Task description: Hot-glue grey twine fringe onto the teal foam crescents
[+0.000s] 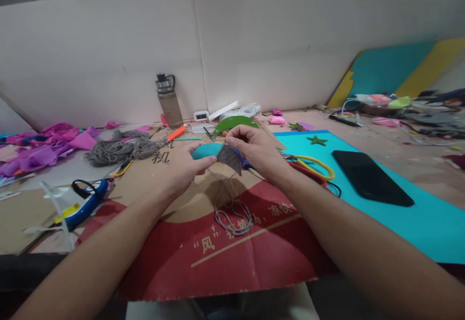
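Observation:
My left hand grips a teal curved piece, thumb in front and fingers behind. Dark grey cord covers the right part of this piece in close-set wraps. At its right end my right hand is closed in a pinch near the wrapped part; what lies between its fingertips is too small to make out. A thin strand hangs below to a loose coil of grey cord on the red and brown cardboard. A bit of blue shows beside the right fingers.
Yellow-handled scissors and a black phone lie right, on a turquoise sheet with a green star. Left are a grey cord bundle, an orange cutter and a blue glue gun. A bottle stands behind.

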A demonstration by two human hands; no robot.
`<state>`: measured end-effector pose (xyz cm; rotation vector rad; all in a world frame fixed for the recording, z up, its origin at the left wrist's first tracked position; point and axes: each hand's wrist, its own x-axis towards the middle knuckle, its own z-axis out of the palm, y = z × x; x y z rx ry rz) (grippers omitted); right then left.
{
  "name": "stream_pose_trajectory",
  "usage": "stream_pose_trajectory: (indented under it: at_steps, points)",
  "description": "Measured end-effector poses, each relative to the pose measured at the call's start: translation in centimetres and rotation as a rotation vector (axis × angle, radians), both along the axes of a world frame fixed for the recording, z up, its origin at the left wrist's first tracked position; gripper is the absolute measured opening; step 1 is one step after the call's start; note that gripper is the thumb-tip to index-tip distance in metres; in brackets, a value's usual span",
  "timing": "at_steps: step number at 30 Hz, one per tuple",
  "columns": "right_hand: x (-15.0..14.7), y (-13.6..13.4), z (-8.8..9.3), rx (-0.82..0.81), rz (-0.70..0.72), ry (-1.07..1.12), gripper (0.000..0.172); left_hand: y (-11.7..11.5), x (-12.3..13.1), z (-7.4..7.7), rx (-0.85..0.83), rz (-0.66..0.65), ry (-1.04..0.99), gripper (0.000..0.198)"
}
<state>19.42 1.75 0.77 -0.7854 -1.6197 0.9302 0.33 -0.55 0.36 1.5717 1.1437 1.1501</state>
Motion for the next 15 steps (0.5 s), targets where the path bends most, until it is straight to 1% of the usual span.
stream_pose_trajectory:
  at_steps: [5, 7, 9, 13, 15]
  points:
    - [-0.03, 0.24, -0.25, -0.036, -0.029, -0.022, 0.019, -0.01, 0.03, 0.08, 0.010, 0.047, 0.023, 0.034]
    - [-0.04, 0.23, -0.23, -0.081, -0.015, -0.008, 0.022, -0.01, 0.03, 0.12, 0.006, 0.038, 0.017, 0.036]
    - [0.01, 0.09, -0.06, -0.193, 0.047, 0.042, 0.025, -0.02, 0.01, 0.14, 0.000, 0.004, -0.012, 0.038]
    - [0.27, -0.32, 0.41, -0.480, 0.266, 0.168, 0.024, -0.12, 0.00, 0.23, -0.018, -0.059, -0.067, 0.038]
    - [0.34, -0.53, 0.58, -0.561, 0.319, 0.205, 0.022, -0.23, 0.06, 0.32, -0.034, -0.065, -0.091, 0.035]
